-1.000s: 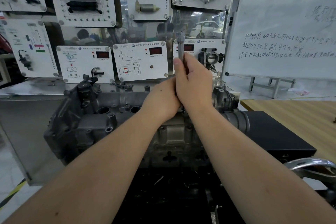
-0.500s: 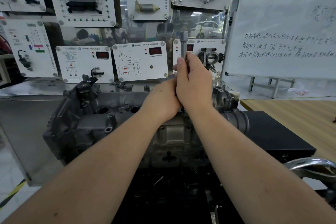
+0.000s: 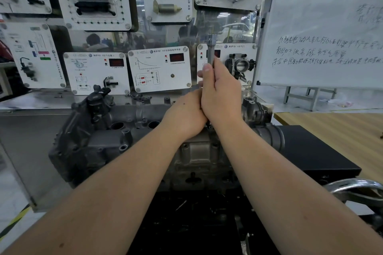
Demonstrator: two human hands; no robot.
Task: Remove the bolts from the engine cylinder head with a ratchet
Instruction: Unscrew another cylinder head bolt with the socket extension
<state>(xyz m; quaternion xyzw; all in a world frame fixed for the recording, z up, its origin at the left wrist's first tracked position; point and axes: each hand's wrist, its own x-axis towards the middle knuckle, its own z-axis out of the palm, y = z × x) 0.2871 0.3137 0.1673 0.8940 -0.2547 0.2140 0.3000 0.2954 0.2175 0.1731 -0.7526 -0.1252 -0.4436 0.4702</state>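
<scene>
Both hands meet above the grey engine cylinder head (image 3: 116,141), arms reaching forward over it. The right hand (image 3: 222,93) wraps around the ratchet (image 3: 211,49), whose metal shaft stands upright above the fist. The left hand (image 3: 185,116) presses against the right from the side, its fingers hidden. Behind stand white training panels (image 3: 159,68) and a whiteboard (image 3: 323,27) with handwriting

Two bare forearms, without sleeves, gloves, watch or rings in view, extending from the lower frame edge to the left hand (image 3: 186,116) and the right hand (image 3: 221,91), with a few small dark moles on the left forearm and on the back of the left hand.
</scene>
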